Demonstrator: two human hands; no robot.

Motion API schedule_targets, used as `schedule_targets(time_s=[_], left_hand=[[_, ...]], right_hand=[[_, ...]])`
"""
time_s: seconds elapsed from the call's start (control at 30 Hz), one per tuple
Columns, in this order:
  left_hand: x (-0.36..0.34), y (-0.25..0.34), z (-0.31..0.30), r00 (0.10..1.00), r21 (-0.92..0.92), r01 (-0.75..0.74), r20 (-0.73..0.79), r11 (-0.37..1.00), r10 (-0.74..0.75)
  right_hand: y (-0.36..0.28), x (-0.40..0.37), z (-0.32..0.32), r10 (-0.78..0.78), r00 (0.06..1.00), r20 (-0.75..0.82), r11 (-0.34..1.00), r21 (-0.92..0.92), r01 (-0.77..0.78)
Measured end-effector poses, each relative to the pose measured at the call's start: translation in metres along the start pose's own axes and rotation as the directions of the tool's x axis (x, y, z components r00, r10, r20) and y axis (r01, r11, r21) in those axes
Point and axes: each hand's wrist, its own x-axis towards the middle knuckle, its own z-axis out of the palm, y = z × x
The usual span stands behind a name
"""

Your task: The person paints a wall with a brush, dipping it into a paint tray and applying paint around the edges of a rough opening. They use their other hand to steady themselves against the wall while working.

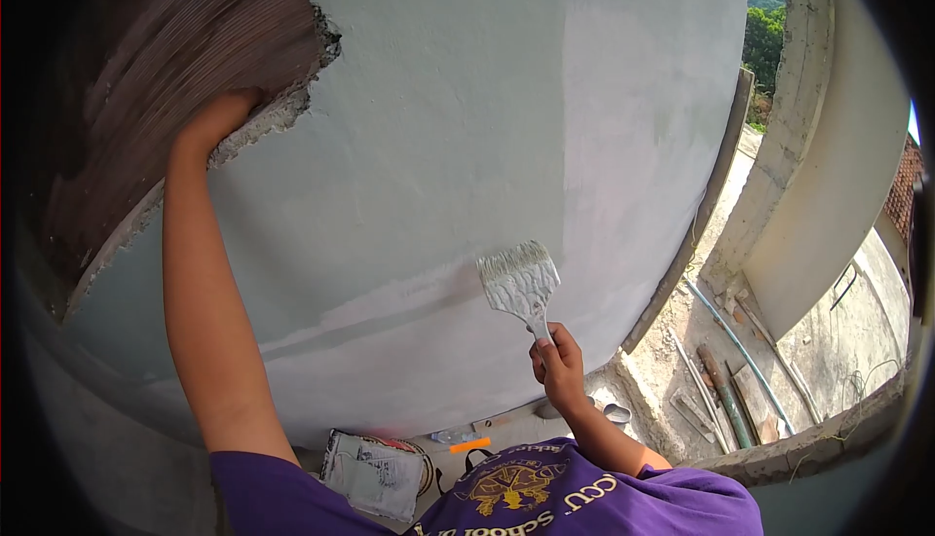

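Observation:
My right hand (pixel 559 369) is closed around the handle of a wide paintbrush (pixel 521 283) coated in whitish paint. The bristles point up and lie against or just in front of the wall (pixel 419 176), near the border between a greyish-green coat and paler paint. Up on the left, my left hand (pixel 219 119) grips the rough broken edge (pixel 263 125) of an opening in the wall; its fingers are mostly hidden. Behind that edge shows a dark brown ridged surface (pixel 209 39).
Below me stands a paint-smeared container (pixel 375 478), beside an orange strip (pixel 469 445) and a clear plastic bottle (pixel 456 435). To the right, pipes and boards (pixel 726 400) lie on a rough concrete ledge. A concrete pillar (pixel 779 137) rises past them.

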Motion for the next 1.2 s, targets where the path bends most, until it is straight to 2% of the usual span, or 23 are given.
schedule_targets(time_s=[0.07,0.17,0.27,0.37,0.47,0.57,0.87,1.0,1.2], left_hand=[[0.002,-0.004,0.000,1.000,-0.014,-0.016,0.007,1.000,0.016],[0.002,-0.004,0.001,0.999,-0.118,0.053,0.014,0.992,-0.052],[0.005,-0.006,0.000,1.000,-0.093,0.025,0.017,0.995,-0.024],[0.003,-0.004,-0.002,0.999,0.043,-0.043,0.012,0.998,0.043],[0.003,-0.005,0.000,1.000,-0.052,0.018,0.008,0.998,-0.018],[0.012,-0.014,0.000,0.994,-0.189,0.095,0.066,0.977,-0.084],[0.013,-0.017,0.001,1.000,-0.060,0.006,-0.027,0.998,-0.008],[0.010,-0.012,0.002,0.996,-0.165,0.086,0.014,0.983,-0.085],[0.003,-0.005,0.002,0.995,-0.217,0.090,-0.018,0.972,-0.097]], right_hand=[[-0.011,0.008,0.004,-0.036,0.999,0.007,0.999,-0.001,0.036],[-0.014,0.019,0.010,-0.087,0.996,-0.003,0.996,-0.017,0.087],[-0.004,0.018,0.007,-0.076,0.997,-0.015,0.996,-0.047,0.075],[0.004,0.001,0.003,-0.037,0.999,-0.009,0.998,-0.051,0.037],[-0.005,-0.004,0.004,-0.047,0.999,0.017,0.998,-0.032,0.048],[-0.020,0.011,0.009,-0.058,0.998,-0.002,0.998,0.001,0.058],[0.005,-0.001,-0.004,0.008,1.000,-0.011,1.000,0.007,-0.008],[-0.015,0.010,0.001,-0.059,0.998,0.004,0.998,0.033,0.059],[-0.007,0.016,0.000,0.000,1.000,-0.020,1.000,0.004,0.000]])
